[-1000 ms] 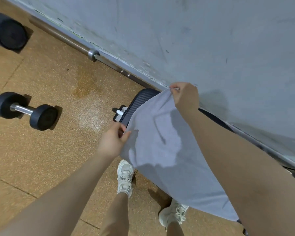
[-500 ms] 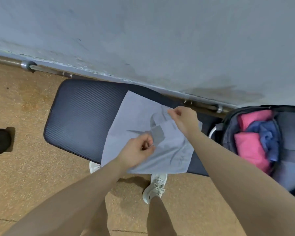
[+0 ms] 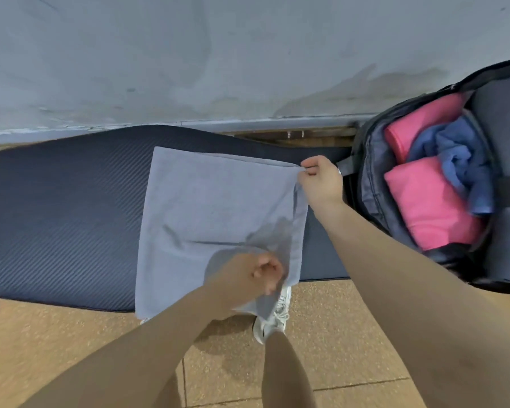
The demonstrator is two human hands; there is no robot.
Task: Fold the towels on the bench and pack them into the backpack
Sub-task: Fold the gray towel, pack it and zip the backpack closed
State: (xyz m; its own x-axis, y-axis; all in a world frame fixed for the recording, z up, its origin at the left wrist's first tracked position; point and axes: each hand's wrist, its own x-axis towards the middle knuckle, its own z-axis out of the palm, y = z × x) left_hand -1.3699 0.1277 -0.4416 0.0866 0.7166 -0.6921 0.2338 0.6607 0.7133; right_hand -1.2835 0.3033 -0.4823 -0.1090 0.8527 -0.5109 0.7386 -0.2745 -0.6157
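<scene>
grey towel (image 3: 218,207) lies flat on the dark bench (image 3: 65,219), mid-frame. right hand (image 3: 321,181) pinches its upper right corner, left hand (image 3: 248,278) grips its lower right corner. open backpack (image 3: 368,184) sits far right.

bench (image 3: 56,225) left bare – backpack (image 3: 365,184) crowds right

I look for words, numbers and signs, and I find none that I can read. The grey towel (image 3: 218,207) is plain. The dark desk (image 3: 65,219) shows only thin lines in its cover. The open backpack (image 3: 368,178) and the pink and blue cloths inside it have no label I can make out. The wall (image 3: 218,54) has only stains.
</scene>
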